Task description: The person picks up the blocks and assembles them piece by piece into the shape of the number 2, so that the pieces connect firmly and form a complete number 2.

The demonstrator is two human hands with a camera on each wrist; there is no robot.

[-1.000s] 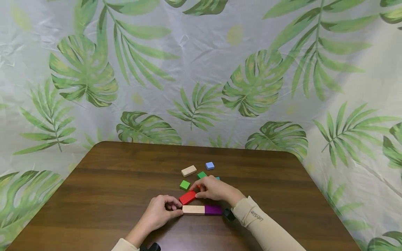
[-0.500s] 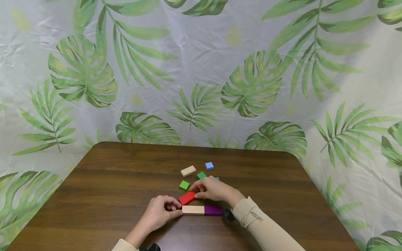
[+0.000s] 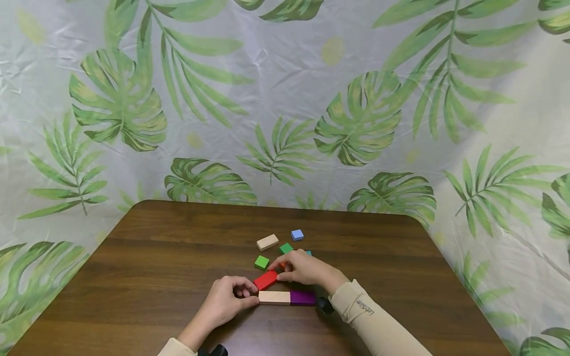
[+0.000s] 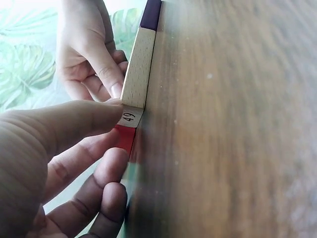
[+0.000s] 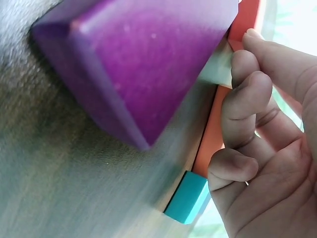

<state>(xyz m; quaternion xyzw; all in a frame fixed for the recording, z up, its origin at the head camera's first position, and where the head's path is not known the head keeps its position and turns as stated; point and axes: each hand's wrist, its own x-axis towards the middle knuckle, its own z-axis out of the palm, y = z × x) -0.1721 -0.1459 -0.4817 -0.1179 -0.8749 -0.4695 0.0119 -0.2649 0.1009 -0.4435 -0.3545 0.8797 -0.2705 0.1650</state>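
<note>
On the brown table, a plain wooden block lies end to end with a purple block. My left hand is at the wooden block's left end; its thumb sits on the edge beside small printed digits, seen in the left wrist view. Its index finger reaches the red block, which lies slantwise just behind the wooden one. Thumb and index finger of my right hand pinch the red block's right end. In the right wrist view, the purple block looms close, and the other right fingers are curled.
Behind the hands lie a light green block, a darker green block, a wooden block and a small blue block. An orange block and a teal block are partly hidden by the right hand.
</note>
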